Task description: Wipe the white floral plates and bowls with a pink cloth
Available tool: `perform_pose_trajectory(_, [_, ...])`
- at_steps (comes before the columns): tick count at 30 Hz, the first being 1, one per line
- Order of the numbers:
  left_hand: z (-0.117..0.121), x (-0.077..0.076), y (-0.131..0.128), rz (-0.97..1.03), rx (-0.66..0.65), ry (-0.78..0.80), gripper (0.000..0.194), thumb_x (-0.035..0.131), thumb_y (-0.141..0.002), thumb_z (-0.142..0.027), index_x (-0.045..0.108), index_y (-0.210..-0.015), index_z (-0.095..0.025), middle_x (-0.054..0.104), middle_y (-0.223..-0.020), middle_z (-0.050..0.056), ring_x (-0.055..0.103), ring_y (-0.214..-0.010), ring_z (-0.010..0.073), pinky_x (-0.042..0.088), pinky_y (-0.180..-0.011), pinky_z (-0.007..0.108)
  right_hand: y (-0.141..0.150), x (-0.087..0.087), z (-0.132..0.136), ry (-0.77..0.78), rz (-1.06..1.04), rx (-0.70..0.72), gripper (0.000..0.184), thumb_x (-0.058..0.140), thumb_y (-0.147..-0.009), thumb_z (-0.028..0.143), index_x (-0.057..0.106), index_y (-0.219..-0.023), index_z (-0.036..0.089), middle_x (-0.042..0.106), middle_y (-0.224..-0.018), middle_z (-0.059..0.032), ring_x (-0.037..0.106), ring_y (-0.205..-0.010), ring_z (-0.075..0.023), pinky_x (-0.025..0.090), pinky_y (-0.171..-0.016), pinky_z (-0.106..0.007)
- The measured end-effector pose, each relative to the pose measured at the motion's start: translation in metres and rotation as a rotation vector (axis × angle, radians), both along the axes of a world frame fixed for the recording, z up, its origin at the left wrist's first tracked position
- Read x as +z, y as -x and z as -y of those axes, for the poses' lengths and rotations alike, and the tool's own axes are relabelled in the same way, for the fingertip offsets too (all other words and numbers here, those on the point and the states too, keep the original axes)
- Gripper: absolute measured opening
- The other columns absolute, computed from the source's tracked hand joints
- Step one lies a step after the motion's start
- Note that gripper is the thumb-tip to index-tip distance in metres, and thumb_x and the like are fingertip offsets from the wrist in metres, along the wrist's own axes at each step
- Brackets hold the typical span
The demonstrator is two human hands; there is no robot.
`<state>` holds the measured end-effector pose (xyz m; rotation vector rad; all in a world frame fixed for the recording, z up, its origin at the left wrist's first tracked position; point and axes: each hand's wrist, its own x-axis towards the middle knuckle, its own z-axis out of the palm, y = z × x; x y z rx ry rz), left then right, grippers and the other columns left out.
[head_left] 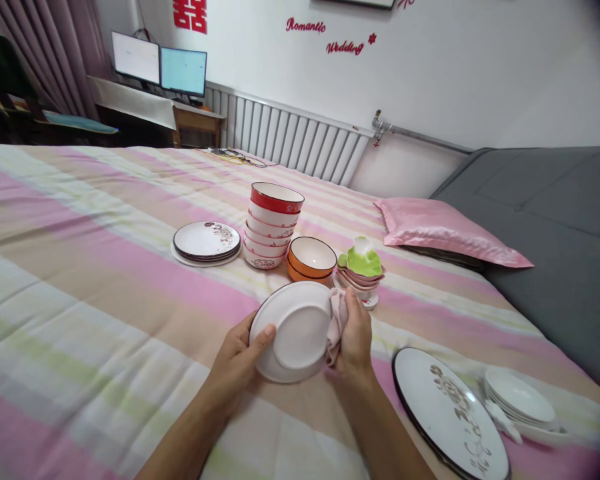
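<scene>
A white plate (300,333) with a dark rim is held up over the bed, its underside and foot ring facing me. My left hand (243,350) grips its left edge, thumb on the underside and fingers behind. At the right edge, my right hand (353,333) clasps a pinkish cloth (337,323) against the plate. Just beyond the plate stand two stacked orange bowls (311,260), a tall stack of red-and-white bowls (273,227), and a pile of small dishes topped by a green leaf-shaped one (364,260).
Flower-patterned plates (207,241) lie stacked to the left. On the right are a large oval platter (450,413) and small white dishes (520,397). A pink pillow (445,230) rests by the grey headboard (545,240). Striped bedding (105,280) lies under everything; a radiator (290,133) lines the wall.
</scene>
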<state>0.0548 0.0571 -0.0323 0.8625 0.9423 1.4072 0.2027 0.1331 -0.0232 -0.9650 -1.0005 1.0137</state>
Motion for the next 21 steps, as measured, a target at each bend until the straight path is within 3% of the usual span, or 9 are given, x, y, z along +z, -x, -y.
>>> perform_pose_trajectory(8, [0.002, -0.001, 0.000, -0.143, -0.159, -0.037, 0.052, 0.057, -0.085, -0.038, 0.048, -0.131, -0.017, 0.063, -0.119, 0.011, 0.059, -0.102, 0.0250, 0.049, -0.079, 0.030, -0.010, 0.022, 0.018, -0.168, 0.668, -0.034, 0.032, 0.042, -0.089, 0.048, 0.059, -0.092, 0.020, 0.063, -0.075, 0.0000, 0.057, -0.070, -0.0154, 0.042, -0.067, -0.027])
perform_pose_trajectory(15, [0.001, 0.001, 0.002, -0.300, -0.229, -0.129, 0.046, 0.055, -0.086, -0.038, 0.053, -0.125, -0.015, 0.064, -0.114, 0.009, 0.058, -0.094, 0.0210, 0.047, -0.081, 0.029, -0.005, 0.029, 0.031, -0.483, 0.978, -0.019, 0.029, 0.044, -0.089, 0.040, 0.056, -0.102, 0.017, 0.062, -0.093, -0.0066, 0.055, -0.085, -0.0207, 0.039, -0.077, -0.034])
perform_pose_trajectory(21, [0.002, 0.003, -0.001, -0.299, -0.311, -0.246, 0.037, 0.053, -0.087, -0.036, 0.058, -0.117, -0.015, 0.066, -0.095, 0.005, 0.057, -0.081, 0.0165, 0.047, -0.074, 0.024, 0.006, 0.033, 0.045, -0.721, 1.214, 0.037, 0.034, 0.043, -0.087, 0.043, 0.059, -0.100, 0.016, 0.060, -0.085, -0.0079, 0.051, -0.079, -0.0229, 0.034, -0.073, -0.037])
